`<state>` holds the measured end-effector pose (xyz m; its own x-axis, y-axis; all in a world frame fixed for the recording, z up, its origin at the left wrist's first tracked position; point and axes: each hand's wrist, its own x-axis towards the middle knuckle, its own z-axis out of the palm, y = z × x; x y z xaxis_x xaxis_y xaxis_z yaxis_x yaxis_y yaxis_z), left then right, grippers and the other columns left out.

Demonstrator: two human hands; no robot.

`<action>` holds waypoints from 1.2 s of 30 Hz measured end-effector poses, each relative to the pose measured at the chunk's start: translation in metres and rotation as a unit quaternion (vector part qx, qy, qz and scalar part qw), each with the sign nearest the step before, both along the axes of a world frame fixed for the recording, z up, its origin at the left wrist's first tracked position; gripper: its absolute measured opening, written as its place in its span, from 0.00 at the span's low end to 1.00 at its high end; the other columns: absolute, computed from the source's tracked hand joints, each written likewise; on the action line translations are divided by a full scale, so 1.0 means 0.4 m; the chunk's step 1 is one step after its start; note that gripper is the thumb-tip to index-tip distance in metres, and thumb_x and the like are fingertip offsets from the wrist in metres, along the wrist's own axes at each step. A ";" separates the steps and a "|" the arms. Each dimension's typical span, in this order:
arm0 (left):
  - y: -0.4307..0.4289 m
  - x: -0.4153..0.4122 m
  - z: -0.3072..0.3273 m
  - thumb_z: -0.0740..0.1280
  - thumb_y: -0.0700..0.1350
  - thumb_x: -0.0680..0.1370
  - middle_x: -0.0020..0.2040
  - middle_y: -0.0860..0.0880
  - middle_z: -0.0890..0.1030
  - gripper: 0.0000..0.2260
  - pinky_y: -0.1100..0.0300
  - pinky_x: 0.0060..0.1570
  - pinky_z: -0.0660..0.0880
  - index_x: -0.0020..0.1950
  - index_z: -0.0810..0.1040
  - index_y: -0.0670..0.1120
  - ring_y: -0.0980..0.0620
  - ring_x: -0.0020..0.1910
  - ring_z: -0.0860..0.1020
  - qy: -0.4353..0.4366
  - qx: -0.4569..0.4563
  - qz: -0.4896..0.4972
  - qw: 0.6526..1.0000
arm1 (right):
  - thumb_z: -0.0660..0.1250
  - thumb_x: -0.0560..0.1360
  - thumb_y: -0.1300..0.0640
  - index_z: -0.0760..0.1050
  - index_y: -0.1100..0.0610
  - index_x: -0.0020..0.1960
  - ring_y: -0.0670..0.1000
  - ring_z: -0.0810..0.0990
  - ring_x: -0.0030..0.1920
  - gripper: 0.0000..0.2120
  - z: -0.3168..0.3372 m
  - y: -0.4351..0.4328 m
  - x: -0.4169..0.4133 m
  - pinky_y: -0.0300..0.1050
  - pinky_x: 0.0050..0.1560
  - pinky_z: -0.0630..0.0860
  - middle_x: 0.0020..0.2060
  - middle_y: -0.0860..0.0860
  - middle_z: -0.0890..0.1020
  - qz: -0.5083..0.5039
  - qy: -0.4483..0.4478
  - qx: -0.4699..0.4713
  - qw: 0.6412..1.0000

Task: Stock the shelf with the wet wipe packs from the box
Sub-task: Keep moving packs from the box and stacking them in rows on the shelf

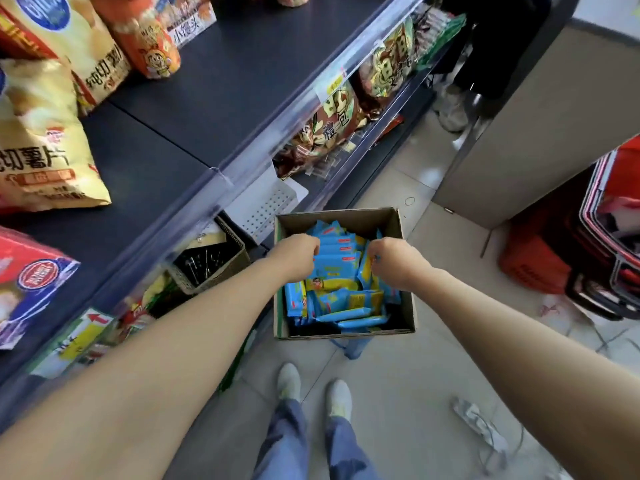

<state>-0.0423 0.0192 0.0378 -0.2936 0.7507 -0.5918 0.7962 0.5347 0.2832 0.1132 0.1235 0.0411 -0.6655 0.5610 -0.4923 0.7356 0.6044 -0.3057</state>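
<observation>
The packs [337, 268] lie in the box [346, 336], which sits open on the floor [433, 375] just beside the shelf [207, 98]; none is on the shelf yet. Both hands are down in the box, one at each end of an upright row of packs. The left hand [294, 252] has its fingers curled over the row's left end. The right hand [391, 261] pinches the right end, its fingertips hidden among the wrappers. Judged risk: a row squeezed only from its ends may buckle in the middle on the lift and drop packs back into the box or onto the floor; slick wrappers would make this worse. The long rise from floor to shelf adds to the chance of a spill. Bags [41, 150] stand at the shelf's left end. Count: one box; two hands engaged; packs, well over a dozen visible, exact number not determinable because they overlap; bags, at least three.
</observation>
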 end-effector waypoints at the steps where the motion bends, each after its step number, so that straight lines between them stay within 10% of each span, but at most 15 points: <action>1: 0.007 -0.007 -0.034 0.61 0.34 0.77 0.59 0.40 0.75 0.08 0.51 0.49 0.72 0.54 0.74 0.42 0.45 0.50 0.74 0.002 0.002 0.000 1.000 | 0.57 0.76 0.62 0.74 0.58 0.61 0.61 0.76 0.58 0.15 -0.030 0.009 -0.012 0.47 0.53 0.74 0.58 0.59 0.77 -0.001 -0.002 0.004 1.000; 11: 0.056 -0.025 -0.306 0.63 0.35 0.77 0.65 0.40 0.68 0.17 0.45 0.59 0.70 0.65 0.68 0.41 0.39 0.63 0.69 0.031 -0.022 -0.050 0.998 | 0.57 0.77 0.63 0.70 0.57 0.67 0.60 0.73 0.64 0.19 -0.266 0.082 -0.088 0.48 0.63 0.71 0.65 0.58 0.73 -0.039 -0.028 -0.020 0.999; 15: 0.061 -0.025 -0.351 0.66 0.37 0.76 0.64 0.40 0.68 0.15 0.47 0.62 0.66 0.62 0.70 0.41 0.39 0.64 0.67 0.087 -0.007 -0.034 0.996 | 0.54 0.79 0.64 0.67 0.56 0.71 0.58 0.78 0.55 0.21 -0.310 0.097 -0.120 0.40 0.52 0.74 0.61 0.57 0.77 -0.054 -0.021 -0.072 0.996; 18: 0.056 -0.036 -0.356 0.67 0.37 0.75 0.59 0.41 0.71 0.10 0.48 0.58 0.67 0.55 0.73 0.42 0.40 0.61 0.68 0.074 -0.012 -0.014 0.997 | 0.53 0.78 0.66 0.70 0.58 0.67 0.50 0.74 0.36 0.18 -0.355 0.105 -0.137 0.31 0.26 0.69 0.45 0.53 0.77 -0.116 0.024 -0.121 0.986; 22: 0.042 -0.077 -0.320 0.65 0.32 0.73 0.46 0.40 0.74 0.16 0.51 0.39 0.68 0.37 0.60 0.47 0.41 0.48 0.76 -0.007 0.030 0.043 0.999 | 0.61 0.75 0.65 0.73 0.61 0.60 0.51 0.72 0.47 0.14 -0.392 0.115 -0.152 0.41 0.42 0.68 0.48 0.52 0.73 -0.165 0.030 -0.124 0.978; 28: 0.026 -0.105 -0.179 0.65 0.34 0.73 0.40 0.44 0.72 0.12 0.52 0.37 0.66 0.43 0.62 0.45 0.38 0.45 0.75 0.068 0.073 0.065 0.993 | 0.70 0.73 0.58 0.77 0.62 0.58 0.56 0.78 0.58 0.16 -0.363 0.080 -0.153 0.43 0.55 0.72 0.56 0.57 0.80 -0.119 -0.017 -0.102 0.987; 36: 0.006 -0.101 0.094 0.62 0.32 0.72 0.50 0.41 0.78 0.10 0.53 0.38 0.65 0.44 0.63 0.45 0.38 0.50 0.76 0.109 0.105 0.097 0.984 | 0.66 0.74 0.60 0.74 0.58 0.46 0.52 0.71 0.43 0.01 -0.071 0.098 -0.175 0.44 0.43 0.69 0.41 0.53 0.74 -0.168 0.115 -0.047 0.978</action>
